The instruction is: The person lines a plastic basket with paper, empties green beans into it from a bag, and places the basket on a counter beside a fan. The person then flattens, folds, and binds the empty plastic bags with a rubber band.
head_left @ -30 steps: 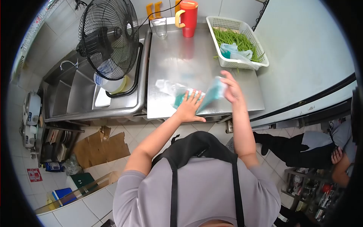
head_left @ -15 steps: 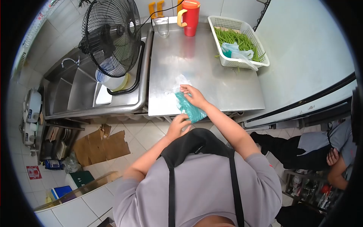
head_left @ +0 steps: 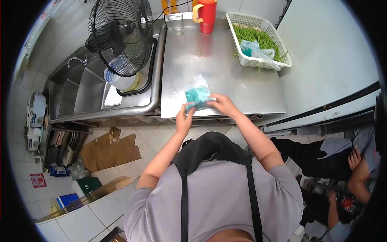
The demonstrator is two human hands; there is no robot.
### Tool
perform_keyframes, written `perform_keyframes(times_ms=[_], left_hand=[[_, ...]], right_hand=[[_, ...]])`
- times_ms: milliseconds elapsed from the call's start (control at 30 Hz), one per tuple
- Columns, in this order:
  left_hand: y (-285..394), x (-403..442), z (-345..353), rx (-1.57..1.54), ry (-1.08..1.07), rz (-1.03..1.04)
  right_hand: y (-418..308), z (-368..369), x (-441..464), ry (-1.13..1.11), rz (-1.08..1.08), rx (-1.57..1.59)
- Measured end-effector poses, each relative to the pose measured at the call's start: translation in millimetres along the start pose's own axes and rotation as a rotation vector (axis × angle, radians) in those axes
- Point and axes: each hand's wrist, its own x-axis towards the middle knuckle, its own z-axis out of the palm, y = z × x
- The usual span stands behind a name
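A teal plastic bag [head_left: 196, 94] lies partly on the steel table [head_left: 193, 60], close to its front edge. A whitish translucent patch shows at its far end. My left hand [head_left: 185, 118] pinches the bag's near left corner between thumb and fingers. At the near right corner, my right hand [head_left: 224, 105] is closed on the same bag. Between the two hands the near edge looks stretched and folded into a narrow band. Whether anything is inside the bag I cannot tell.
At the table's back right stands a white basket [head_left: 282, 63] of green beans [head_left: 258, 36] with a plastic bag on top. A red tumbler [head_left: 207, 18] and a glass [head_left: 176, 24] are at the back. The fan [head_left: 121, 38] stands by the sink [head_left: 88, 92]. People [head_left: 354, 161] are at right.
Both hands have moved forward over the table edge with the bag. The bag now lies flatter, and its near edge is pulled between the hands. Another person's arm has appeared at lower right.
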Motion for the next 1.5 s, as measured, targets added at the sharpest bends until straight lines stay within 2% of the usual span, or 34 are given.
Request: perform_keyframes(times_ms=[33,67,100,133,167,233,300,367,467,533,567,600,633,667,700,767,833,933,1033,1100,1133,1167,1200,1233,1267,1367,1400,1500], left_hand=[[1,-4,3,-0.023,0.225,0.108],[-16,-9,-2,-0.051,0.274,-0.026],[-35,-11,-13,-0.078,0.320,-0.157],[-7,-10,-25,-0.297,0.088,-0.469],[21,-7,-23,-0.623,-0.021,-0.676],[71,4,-18,-0.781,-0.047,-0.783],[55,15,-19,-0.795,-0.160,-0.780],[46,27,-17,-0.728,-0.272,-0.754],[44,28,-12,-0.494,-0.380,-0.668],[42,30,-4,-0.584,-0.325,-0.595],[42,31,-1,-0.628,-0.296,-0.557],[47,34,-2,-0.624,-0.309,-0.573],[51,36,-2,-0.629,-0.298,-0.560],[54,38,-2,-0.632,-0.286,-0.550],[58,41,-2,-0.637,-0.272,-0.539],[66,50,-1,-0.670,-0.289,-0.584],[69,49,-3,-0.705,-0.275,-0.605],[72,60,1,-0.770,-0.185,-0.592],[81,67,10,-0.857,-0.180,-0.643],[88,73,27,-0.852,-0.150,-0.565],[93,76,36,-0.916,-0.175,-0.516],[98,79,40,-0.980,-0.203,-0.459],[99,79,38,-1.052,-0.225,-0.381],[99,78,36,-1.123,-0.249,-0.300],[100,77,34,-1.190,-0.274,-0.214],[100,60,30,-1.025,-0.168,-0.080],[105,57,36,-0.971,-0.026,-0.038],[109,59,38,-0.694,0.231,-0.076]], right_hand=[[11,5,4,0.073,0.116,0.019],[21,16,11,0.219,0.096,0.215],[24,21,15,0.198,0.120,0.303],[24,28,15,0.175,0.142,0.393],[25,33,15,0.148,0.166,0.484],[14,40,9,0.037,0.240,0.537],[9,46,6,-0.043,0.261,0.610],[16,48,5,0.045,0.104,0.110],[-19,32,3,0.061,0.051,-0.226],[-31,2,16,0.102,-0.066,-0.438],[-34,-23,27,0.296,-0.281,-0.543],[-52,-62,38,0.346,-0.185,-0.633],[-47,-101,55,0.569,-0.255,-0.802],[-74,-138,58,0.571,-0.240,-0.765],[-73,-168,65,0.633,-0.132,-1.027],[-50,-200,76,0.657,0.085,-1.190],[-4,-253,94,0.185,0.322,-0.803],[-46,-268,77,0.637,0.193,-0.598],[-114,-212,55,1.063,-0.219,-0.216],[-131,-135,48,1.102,-0.382,-0.040],[-118,-92,52,1.133,-0.575,-0.073],[-112,-50,48,1.021,-0.605,0.047],[-105,-12,38,0.887,-0.407,0.333],[-95,14,29,0.796,-0.204,0.412],[-92,28,29,0.785,-0.225,0.604],[-99,29,31,0.608,-0.170,1.095],[-100,27,28,0.531,-0.131,1.244],[-84,27,26,0.296,0.056,1.238]])
